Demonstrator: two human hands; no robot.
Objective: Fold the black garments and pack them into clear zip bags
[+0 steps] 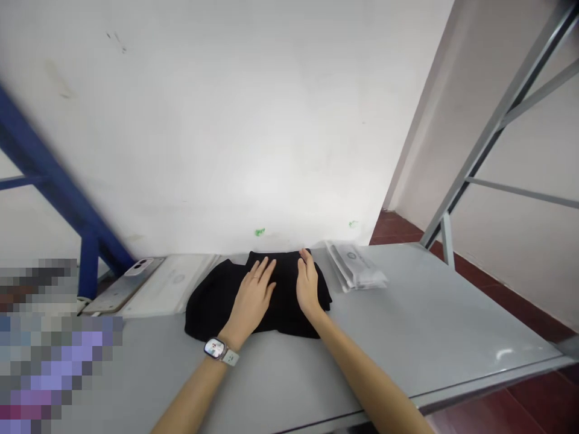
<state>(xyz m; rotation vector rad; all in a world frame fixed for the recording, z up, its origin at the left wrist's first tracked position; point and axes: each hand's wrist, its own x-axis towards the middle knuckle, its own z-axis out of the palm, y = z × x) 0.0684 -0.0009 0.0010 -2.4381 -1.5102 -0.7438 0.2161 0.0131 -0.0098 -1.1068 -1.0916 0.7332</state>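
A folded black cloth garment (284, 307) lies on the grey table (429, 325), in the middle of the far edge. My left hand (253, 295) rests flat on its left half, with a smartwatch (214, 348) on the wrist. My right hand (308, 284) presses on its right side, fingers pointing away from me. Neither hand grips the cloth. Beyond my right hand lies a stack of clear plastic bags (355, 268) with printed labels, apart from the garment.
A smartphone (138, 267) on a metal sheet and a flat white packet (169, 283) lie left of the garment. The grey tabletop extends right to its edge, with red tiled floor beyond. Blue and grey metal frames stand at both sides. The lower left is pixelated.
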